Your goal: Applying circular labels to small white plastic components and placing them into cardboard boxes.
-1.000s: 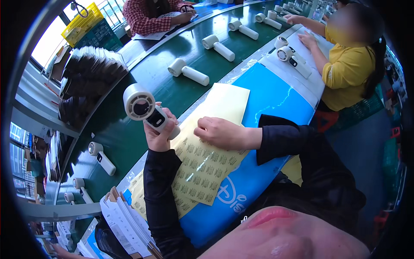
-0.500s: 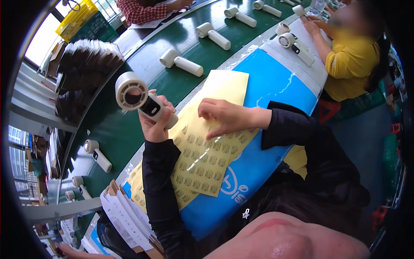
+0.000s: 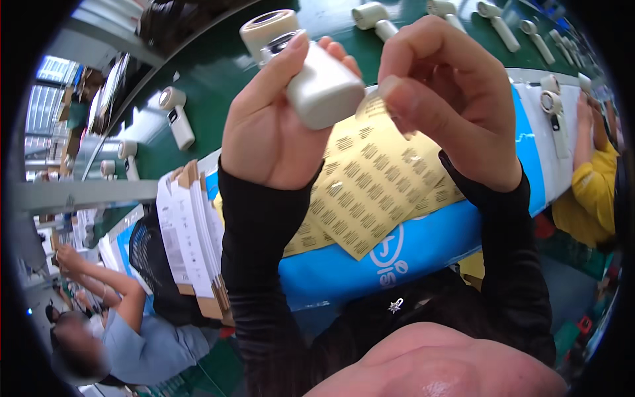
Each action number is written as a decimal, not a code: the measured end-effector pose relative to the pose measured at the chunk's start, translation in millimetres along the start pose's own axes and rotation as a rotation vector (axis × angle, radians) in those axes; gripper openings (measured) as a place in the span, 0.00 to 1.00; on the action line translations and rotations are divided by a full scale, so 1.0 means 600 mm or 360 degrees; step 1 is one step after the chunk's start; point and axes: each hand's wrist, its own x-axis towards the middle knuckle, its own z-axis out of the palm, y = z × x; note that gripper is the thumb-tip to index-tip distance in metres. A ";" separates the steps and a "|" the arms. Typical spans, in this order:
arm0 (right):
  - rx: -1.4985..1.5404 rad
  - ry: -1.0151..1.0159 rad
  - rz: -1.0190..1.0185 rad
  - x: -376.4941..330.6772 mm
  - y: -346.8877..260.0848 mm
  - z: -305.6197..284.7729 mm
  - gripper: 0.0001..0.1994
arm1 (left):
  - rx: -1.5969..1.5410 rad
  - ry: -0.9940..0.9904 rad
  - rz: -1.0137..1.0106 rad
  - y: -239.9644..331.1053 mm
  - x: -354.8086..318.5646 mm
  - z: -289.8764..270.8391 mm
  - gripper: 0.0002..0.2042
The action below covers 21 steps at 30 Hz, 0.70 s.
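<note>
My left hand (image 3: 268, 129) is wrapped round a white handheld fan (image 3: 324, 89), raised with its handle's end tilted toward me and its round head pointing away. Close beside that end, my right hand (image 3: 456, 99) pinches a small clear sticker (image 3: 370, 106) between thumb and fingertips. A small gap seems to lie between sticker and handle. Below both hands are yellow sheets (image 3: 374, 192) printed with rows of small dark labels. They rest on a blue plastic covering (image 3: 430, 241).
More white fans lie along the green conveyor belt (image 3: 205, 79), one fan (image 3: 177, 119) to the left. Stacked cartons (image 3: 192, 245) stand left of my left forearm. A person in yellow (image 3: 592, 192) works at right, another in light blue (image 3: 152, 351) at lower left.
My left hand has brought the fan nearer and turned its handle end toward me. My right hand has risen from the label sheet with a sticker. The view has swung left.
</note>
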 end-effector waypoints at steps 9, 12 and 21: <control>-0.0226 0.0164 0.0242 -0.001 0.020 0.028 0.06 | -0.0232 0.0258 -0.0184 -0.020 -0.009 0.008 0.18; -0.0019 0.0319 0.0306 -0.001 0.031 0.033 0.08 | -0.0260 0.0265 -0.0201 -0.022 -0.009 0.006 0.18; 0.0078 0.0414 0.0256 0.001 0.036 0.039 0.05 | -0.0273 0.0257 -0.0219 -0.031 -0.008 0.003 0.18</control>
